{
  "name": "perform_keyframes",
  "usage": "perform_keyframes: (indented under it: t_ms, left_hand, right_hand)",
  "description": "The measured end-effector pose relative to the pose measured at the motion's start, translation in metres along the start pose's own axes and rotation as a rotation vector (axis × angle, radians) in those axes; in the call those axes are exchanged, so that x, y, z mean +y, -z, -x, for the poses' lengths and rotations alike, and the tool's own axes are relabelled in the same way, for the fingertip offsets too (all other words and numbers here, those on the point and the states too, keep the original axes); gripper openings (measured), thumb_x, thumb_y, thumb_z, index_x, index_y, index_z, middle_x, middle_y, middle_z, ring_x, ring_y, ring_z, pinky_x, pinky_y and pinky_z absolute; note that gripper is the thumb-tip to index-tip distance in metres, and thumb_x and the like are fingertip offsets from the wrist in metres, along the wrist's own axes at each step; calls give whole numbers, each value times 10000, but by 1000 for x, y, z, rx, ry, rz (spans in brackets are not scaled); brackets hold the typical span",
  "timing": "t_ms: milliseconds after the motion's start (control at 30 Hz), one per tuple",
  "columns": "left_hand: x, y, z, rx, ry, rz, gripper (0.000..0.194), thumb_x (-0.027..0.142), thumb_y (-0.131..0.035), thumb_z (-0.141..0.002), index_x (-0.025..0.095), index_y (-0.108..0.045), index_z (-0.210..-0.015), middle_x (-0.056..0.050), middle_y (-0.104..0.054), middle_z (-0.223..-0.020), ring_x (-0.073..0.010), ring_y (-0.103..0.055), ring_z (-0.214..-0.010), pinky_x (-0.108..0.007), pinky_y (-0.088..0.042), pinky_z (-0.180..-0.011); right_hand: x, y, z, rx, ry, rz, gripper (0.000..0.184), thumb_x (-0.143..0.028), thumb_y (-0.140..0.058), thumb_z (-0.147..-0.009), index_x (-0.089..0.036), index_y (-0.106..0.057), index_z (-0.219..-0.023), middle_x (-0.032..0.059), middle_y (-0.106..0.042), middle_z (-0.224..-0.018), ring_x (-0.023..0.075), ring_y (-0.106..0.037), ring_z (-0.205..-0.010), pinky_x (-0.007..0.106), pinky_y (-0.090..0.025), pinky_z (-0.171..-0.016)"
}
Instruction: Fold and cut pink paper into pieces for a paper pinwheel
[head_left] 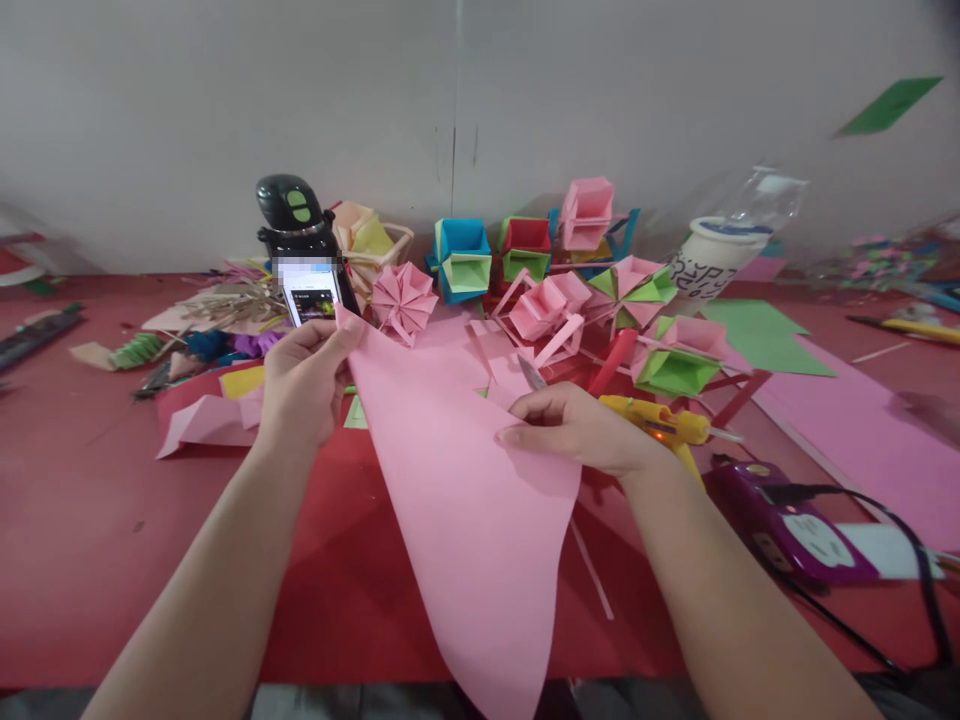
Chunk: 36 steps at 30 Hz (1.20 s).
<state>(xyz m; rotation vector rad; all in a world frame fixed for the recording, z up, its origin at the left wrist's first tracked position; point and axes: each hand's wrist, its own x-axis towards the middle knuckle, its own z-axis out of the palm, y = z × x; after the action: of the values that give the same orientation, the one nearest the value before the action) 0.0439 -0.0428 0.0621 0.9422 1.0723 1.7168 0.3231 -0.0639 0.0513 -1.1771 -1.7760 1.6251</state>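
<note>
A large sheet of pink paper (465, 500) is held up in front of me, its lower end curling down past the table's front edge. My left hand (309, 375) pinches its upper left corner between thumb and fingers. At the sheet's right side, my right hand (574, 425) grips the edge, thumb on the near face. A pointed grey tip (531, 373) shows just beyond my right fingers; I cannot tell what tool it belongs to, or whether the hand holds it. Behind the sheet stand several folded paper pieces, among them a pink pleated rosette (405, 300) and a blue-and-green box shape (461, 258).
A yellow glue gun (660, 420) with a lit orange light lies right of my right hand, near a purple power strip (795, 530) with a black cable. A phone (311, 290) leans on a black holder. A white cup (716, 260) stands at back right; paper scraps (210, 420) lie left.
</note>
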Motion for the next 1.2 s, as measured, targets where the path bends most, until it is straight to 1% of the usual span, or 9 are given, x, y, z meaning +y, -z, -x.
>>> perform_keyframes:
  t_ms: [133,233,300,467,567,633,800,967,1200]
  left_hand:
    - [4,-1,0,-43,35,6,136,220,-787,-695,160,-677,-748,7,-654,-642,-91,-599,-523,-187,-485,-491]
    - [5,0,-2,-79,73,-21,236,193,-772,-693,163,-707,-918,-34,-731,-807,-125,-666,-647,-194,-498,-529]
    - [1,2,-4,-63,99,-21,271,191,-765,-697,163,-705,-960,-54,-749,-882,-139,-685,-709,-203,-509,-561]
    - [-20,7,-10,-67,195,22,252,195,-810,-663,142,-704,-885,-56,-743,-845,-116,-665,-698,-193,-511,-600]
    - [-30,10,-13,-78,231,10,270,209,-835,-637,138,-694,-856,-52,-736,-823,-115,-660,-688,-197,-513,-612]
    - [-34,12,-16,-56,242,11,280,207,-842,-623,138,-682,-842,-42,-723,-784,-116,-656,-671,-202,-508,-607]
    - [-38,15,-20,-11,245,31,299,199,-850,-595,138,-668,-824,-29,-709,-741,-118,-655,-663,-204,-508,-614]
    - [-39,16,-22,10,233,26,283,207,-850,-612,129,-684,-828,-25,-706,-744,-102,-648,-642,-196,-504,-611]
    - [-43,18,-24,10,225,3,285,201,-853,-597,128,-692,-820,-35,-712,-735,-118,-657,-640,-207,-510,-597]
  right_hand:
    - [2,1,0,-32,8,21,265,-404,-756,-803,-144,-713,-778,5,-638,-719,101,-563,-638,202,-428,-536]
    - [3,4,0,-59,18,43,237,-377,-740,-818,-144,-708,-793,3,-631,-733,103,-561,-657,203,-425,-552]
    - [3,6,0,-81,14,53,217,-360,-727,-825,-145,-705,-808,-1,-628,-746,103,-556,-664,206,-421,-564]
    - [4,13,1,-85,-9,78,199,-345,-718,-821,-148,-709,-844,5,-650,-809,118,-573,-729,224,-424,-637]
    - [7,14,-1,-30,-46,52,226,-368,-722,-809,-150,-715,-867,14,-673,-854,131,-585,-757,244,-426,-671]
    - [9,12,-3,20,-63,35,255,-405,-716,-808,-153,-716,-844,5,-669,-822,130,-574,-734,257,-424,-684]
    - [13,10,-9,88,-12,84,301,-460,-713,-806,-159,-735,-809,-6,-670,-780,133,-565,-736,280,-424,-736]
    - [15,10,-9,172,-22,69,328,-474,-762,-752,-152,-742,-813,11,-674,-774,137,-561,-709,285,-408,-682]
    - [13,9,-9,130,-16,55,332,-483,-741,-773,-152,-712,-787,-4,-641,-740,122,-534,-674,276,-396,-657]
